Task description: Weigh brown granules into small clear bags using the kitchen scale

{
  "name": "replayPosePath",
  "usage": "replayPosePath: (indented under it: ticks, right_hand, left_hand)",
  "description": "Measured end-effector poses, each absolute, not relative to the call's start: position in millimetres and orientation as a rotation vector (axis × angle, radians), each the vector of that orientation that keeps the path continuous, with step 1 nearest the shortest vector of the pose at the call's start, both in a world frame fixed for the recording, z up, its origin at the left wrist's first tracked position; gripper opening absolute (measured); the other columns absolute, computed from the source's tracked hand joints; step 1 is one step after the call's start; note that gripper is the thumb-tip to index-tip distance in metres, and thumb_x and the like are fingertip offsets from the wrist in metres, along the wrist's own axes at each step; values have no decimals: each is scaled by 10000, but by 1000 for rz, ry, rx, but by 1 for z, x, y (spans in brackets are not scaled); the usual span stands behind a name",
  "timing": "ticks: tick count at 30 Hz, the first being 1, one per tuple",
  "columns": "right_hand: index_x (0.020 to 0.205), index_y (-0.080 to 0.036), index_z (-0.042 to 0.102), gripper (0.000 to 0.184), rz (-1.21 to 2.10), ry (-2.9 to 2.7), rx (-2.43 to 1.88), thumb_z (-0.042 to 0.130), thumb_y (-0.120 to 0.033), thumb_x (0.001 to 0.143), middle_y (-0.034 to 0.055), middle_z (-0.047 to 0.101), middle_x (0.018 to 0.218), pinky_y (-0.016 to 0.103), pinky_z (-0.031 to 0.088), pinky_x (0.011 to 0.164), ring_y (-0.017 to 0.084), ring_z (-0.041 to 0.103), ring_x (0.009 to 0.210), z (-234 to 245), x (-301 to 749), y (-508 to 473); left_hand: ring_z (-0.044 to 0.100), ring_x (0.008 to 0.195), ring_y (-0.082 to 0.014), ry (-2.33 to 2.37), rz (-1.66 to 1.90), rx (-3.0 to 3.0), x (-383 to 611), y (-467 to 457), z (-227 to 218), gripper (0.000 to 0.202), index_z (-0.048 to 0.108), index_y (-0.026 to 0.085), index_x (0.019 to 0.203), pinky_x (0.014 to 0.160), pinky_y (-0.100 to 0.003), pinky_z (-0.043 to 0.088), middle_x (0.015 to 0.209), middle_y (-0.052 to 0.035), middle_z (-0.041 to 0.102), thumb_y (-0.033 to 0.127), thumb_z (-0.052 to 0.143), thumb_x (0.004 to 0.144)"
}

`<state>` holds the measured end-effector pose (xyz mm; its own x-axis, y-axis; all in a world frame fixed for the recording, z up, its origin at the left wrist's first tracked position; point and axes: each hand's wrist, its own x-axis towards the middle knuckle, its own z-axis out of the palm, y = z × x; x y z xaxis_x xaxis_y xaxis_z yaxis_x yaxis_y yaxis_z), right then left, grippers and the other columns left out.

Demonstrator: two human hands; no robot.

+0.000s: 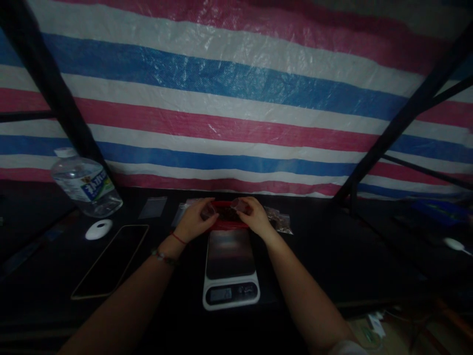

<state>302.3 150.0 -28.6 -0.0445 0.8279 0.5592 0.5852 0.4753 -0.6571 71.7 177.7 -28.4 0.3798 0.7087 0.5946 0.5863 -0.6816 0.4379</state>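
Note:
My left hand (194,220) is closed around a small clear cup (208,212). A second small clear cup (239,205) is held by my right hand (255,218). Both cups are tilted over a red container (225,226), whose dark contents are too dim to name. On the near side of that container lies a kitchen scale (231,268), white with a dark plate and a lit display; nothing rests on its plate. Small plastic bags with brown contents (284,223) lie just right of my right hand. Other clear bags (180,213) are partly hidden behind my left hand.
At the left stand a large clear bottle (88,185), a white computer mouse (99,229) and a phone (113,261) lying flat. A flat clear bag (153,207) lies behind the phone. Black frame bars (384,128) slant up at both sides before a striped sheet (236,123).

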Motion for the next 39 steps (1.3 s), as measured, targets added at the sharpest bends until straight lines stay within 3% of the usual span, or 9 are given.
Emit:
replayPosePath:
  ticks: [5, 9, 13, 19, 28, 32, 39]
  right_hand:
    - [1055, -186, 664, 321, 460, -1916, -1317, 615, -121, 744, 72, 684, 1024, 351, 479, 875, 207, 623, 949, -41, 303, 155]
    - [1110, -173, 641, 359, 363, -2039, -1485, 573, -82, 769, 85, 660, 1113, 331, 428, 945, 210, 582, 1057, -42, 301, 158]
    - [1196, -161, 586, 387, 160, -2128, -1693, 465, -69, 841, 113, 597, 1190, 281, 396, 962, 187, 538, 1117, -32, 296, 163]
    - [1113, -137, 628, 364, -10, -2261, -1934, 383, -56, 857, 155, 574, 1140, 307, 441, 855, 222, 593, 989, -16, 288, 169]
    - [973, -149, 704, 233, 255, -2433, -1724, 542, -133, 806, 114, 699, 996, 250, 427, 847, 213, 629, 979, -8, 289, 187]
    - [951, -123, 705, 220, 281, -2377, -1703, 567, -133, 781, 133, 703, 998, 255, 434, 811, 214, 642, 938, -16, 289, 191]
    - [794, -134, 710, 147, 395, -2254, -1563, 587, -119, 715, 78, 715, 800, 232, 420, 637, 171, 626, 705, -27, 291, 196]
  left_hand:
    - [637, 891, -230, 1127, 895, 2567, 79, 179, -24, 326, 634, 222, 1078, 780, -350, 501, 995, -62, 688, 363, 541, 799]
    - [644, 849, -223, 1208, 683, 2603, 87, 178, -17, 270, 675, 225, 985, 726, -314, 484, 932, -66, 702, 353, 509, 815]
    - [646, 881, -221, 1351, 498, 2628, 98, 187, -11, 287, 667, 195, 1009, 784, -306, 470, 980, -94, 699, 324, 492, 821]
    - [661, 858, -270, 1499, 182, 2561, 122, 210, -19, 264, 683, 128, 916, 758, -342, 485, 941, -180, 694, 289, 554, 751]
    - [666, 799, -209, 1317, 188, 2516, 131, 225, -26, 227, 709, 171, 792, 700, -252, 467, 864, -108, 718, 348, 575, 747]
    - [663, 794, -208, 1290, 224, 2497, 129, 227, -27, 226, 702, 179, 845, 675, -254, 458, 886, -92, 718, 327, 570, 738]
    - [650, 880, -203, 1191, 379, 2432, 120, 226, -23, 260, 692, 200, 937, 755, -257, 467, 950, -53, 712, 235, 585, 703]
